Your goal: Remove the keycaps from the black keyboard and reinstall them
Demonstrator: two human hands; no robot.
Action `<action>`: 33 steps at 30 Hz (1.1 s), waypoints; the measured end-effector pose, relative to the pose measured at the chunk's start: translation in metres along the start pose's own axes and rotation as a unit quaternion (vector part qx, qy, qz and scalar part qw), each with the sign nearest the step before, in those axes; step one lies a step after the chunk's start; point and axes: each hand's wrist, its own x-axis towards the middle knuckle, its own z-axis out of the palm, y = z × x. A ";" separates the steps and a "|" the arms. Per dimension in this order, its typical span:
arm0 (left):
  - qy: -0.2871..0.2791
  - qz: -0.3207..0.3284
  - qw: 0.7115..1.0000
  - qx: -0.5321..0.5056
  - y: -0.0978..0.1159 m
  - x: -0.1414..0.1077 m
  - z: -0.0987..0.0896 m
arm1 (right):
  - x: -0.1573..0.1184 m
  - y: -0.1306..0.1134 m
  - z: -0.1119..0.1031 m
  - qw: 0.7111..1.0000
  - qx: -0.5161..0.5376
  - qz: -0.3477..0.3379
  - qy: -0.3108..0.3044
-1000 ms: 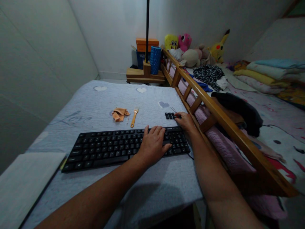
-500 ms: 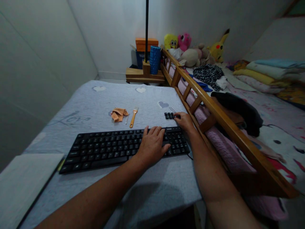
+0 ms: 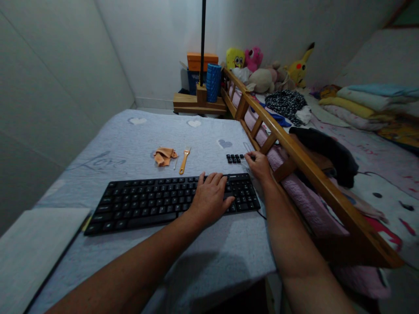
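Observation:
A black keyboard (image 3: 144, 201) lies across the cloth-covered table. My left hand (image 3: 211, 195) rests palm down on its right part, fingers stretched out, hiding some keys. Just beyond the keyboard's right end, my right hand (image 3: 259, 165) is closed on a keycap puller (image 3: 246, 147), whose thin wire loop sticks out past the fingers. Several loose black keycaps (image 3: 233, 158) lie in two short rows to the left of that hand. An orange cloth (image 3: 164, 156), a small white-tipped swab (image 3: 175, 163) and a brush with a yellow handle (image 3: 183, 164) lie behind the keyboard.
A wooden bed rail (image 3: 278, 131) runs along the table's right side, close to my right arm. At the left front lies a flat white board or pad (image 3: 39, 253). A black pole (image 3: 203, 39) on a wooden base (image 3: 186, 102) and a blue roller (image 3: 213, 83) stand at the back.
My right hand has shifted slightly right, away from the loose keycaps, with the keycap puller in it. Another keycap shows at the row's right end. My left hand stays on the keyboard.

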 end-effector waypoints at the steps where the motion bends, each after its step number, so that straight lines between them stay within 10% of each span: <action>1: -0.001 0.000 1.000 0.000 0.000 0.000 0.000 | 0.000 -0.003 -0.005 1.000 0.023 0.005 0.018; 6: 0.001 -0.001 1.000 0.002 0.000 0.000 -0.001 | -0.008 -0.027 -0.034 0.975 0.216 0.031 0.043; 12: -0.011 -0.001 1.000 0.013 0.002 0.000 -0.003 | -0.043 -0.056 -0.060 0.982 0.181 0.017 -0.057; 18: -0.015 -0.004 0.999 0.029 0.002 0.000 -0.001 | -0.073 -0.046 -0.058 0.978 0.144 0.038 -0.147; 33: -0.022 -0.001 0.999 0.035 0.002 0.000 -0.002 | -0.086 -0.044 -0.053 0.984 0.087 0.032 -0.152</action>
